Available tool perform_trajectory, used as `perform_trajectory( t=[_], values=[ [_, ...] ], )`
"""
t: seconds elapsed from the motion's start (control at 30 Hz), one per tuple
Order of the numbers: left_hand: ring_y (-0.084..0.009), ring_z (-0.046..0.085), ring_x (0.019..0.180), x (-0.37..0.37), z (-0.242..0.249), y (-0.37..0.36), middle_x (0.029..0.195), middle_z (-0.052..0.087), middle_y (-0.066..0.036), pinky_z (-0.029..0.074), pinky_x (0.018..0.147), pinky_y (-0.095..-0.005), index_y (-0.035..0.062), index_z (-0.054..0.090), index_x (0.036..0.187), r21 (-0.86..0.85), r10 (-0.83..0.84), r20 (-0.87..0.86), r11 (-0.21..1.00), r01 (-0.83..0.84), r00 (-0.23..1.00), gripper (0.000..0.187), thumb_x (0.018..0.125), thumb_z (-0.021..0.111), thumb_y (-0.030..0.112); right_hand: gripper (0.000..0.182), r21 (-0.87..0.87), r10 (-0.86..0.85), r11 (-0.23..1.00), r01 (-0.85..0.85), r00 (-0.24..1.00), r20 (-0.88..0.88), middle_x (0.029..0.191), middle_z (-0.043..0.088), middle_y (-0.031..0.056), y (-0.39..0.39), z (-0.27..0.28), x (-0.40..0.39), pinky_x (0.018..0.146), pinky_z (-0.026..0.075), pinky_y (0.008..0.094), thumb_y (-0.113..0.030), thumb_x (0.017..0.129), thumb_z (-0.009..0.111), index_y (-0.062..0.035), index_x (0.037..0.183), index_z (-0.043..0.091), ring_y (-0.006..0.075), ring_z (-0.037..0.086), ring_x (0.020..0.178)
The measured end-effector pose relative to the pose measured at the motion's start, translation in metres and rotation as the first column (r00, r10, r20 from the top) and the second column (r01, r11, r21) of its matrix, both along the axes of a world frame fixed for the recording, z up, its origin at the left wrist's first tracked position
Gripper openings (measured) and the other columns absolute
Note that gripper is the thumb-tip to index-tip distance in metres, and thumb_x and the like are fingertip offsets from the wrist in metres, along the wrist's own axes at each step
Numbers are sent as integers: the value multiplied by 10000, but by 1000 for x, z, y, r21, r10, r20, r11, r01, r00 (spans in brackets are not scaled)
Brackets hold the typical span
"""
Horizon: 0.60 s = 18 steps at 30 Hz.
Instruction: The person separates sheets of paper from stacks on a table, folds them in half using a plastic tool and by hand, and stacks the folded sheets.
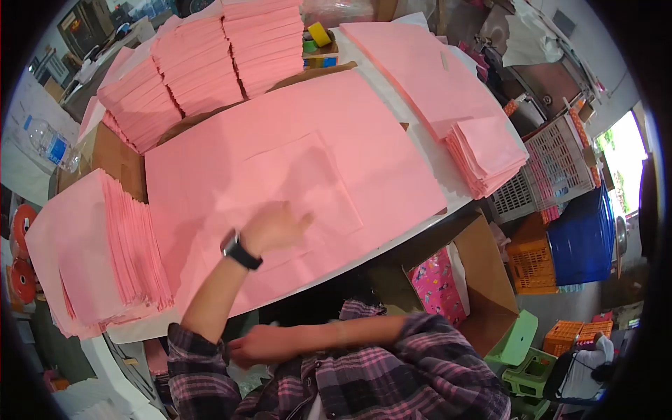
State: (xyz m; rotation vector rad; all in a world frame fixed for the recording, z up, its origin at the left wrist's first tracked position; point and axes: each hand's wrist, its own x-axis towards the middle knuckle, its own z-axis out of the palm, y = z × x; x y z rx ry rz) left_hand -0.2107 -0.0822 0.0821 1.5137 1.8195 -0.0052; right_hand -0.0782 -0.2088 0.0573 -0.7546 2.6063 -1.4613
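My left hand (274,227), a watch (240,250) on its wrist, lies flat on the large pink sheet (294,175) spread across the desk (427,150), fingers loosely extended, gripping nothing. My right hand (253,345) rests below the desk edge against my plaid shirt (392,378), partly closed; whether it holds anything I cannot tell. Folded pink stacks (105,259) sit just beside the sheet.

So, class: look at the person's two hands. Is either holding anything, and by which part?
Nothing is clearly held. The left hand lies on the pink sheet, palm down; the right hand is below the table edge, apparently empty.
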Motion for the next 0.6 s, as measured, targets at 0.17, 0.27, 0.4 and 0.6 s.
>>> perform_trajectory(
  t=[0.17,0.27,0.4,0.6],
  values=[
    [-478,283,1360,63,-49,-80,1479,265,-312,221,1081,-632,-85,159,1457,478,273,-232,868,-135,934,810,923,499,421,184,-151,-295,914,377,871,392,918,585,99,130,32,107,664,489,376,-208,866,649,-66,966,588,292,608,762],
    [-472,143,1406,76,-46,-91,1515,153,-305,149,1118,-604,-90,160,1458,549,298,-164,820,-164,940,812,915,512,401,229,402,-720,638,657,694,8,879,590,84,184,51,126,611,497,369,-189,819,686,-80,988,575,272,621,730],
    [-468,91,1425,82,-45,-94,1528,119,-300,106,1140,-581,-92,153,1461,579,312,-140,796,-178,940,825,904,527,389,187,616,-554,500,609,771,-314,789,562,66,235,15,121,542,497,346,-144,804,623,-97,968,548,237,632,706],
    [-473,104,1420,80,-44,-93,1522,132,-305,112,1143,-573,-89,149,1462,592,331,-147,785,-185,932,845,894,542,398,141,829,-247,353,433,898,-364,722,518,43,241,10,114,496,488,315,-116,795,561,-102,929,519,194,633,683]
  ],
)
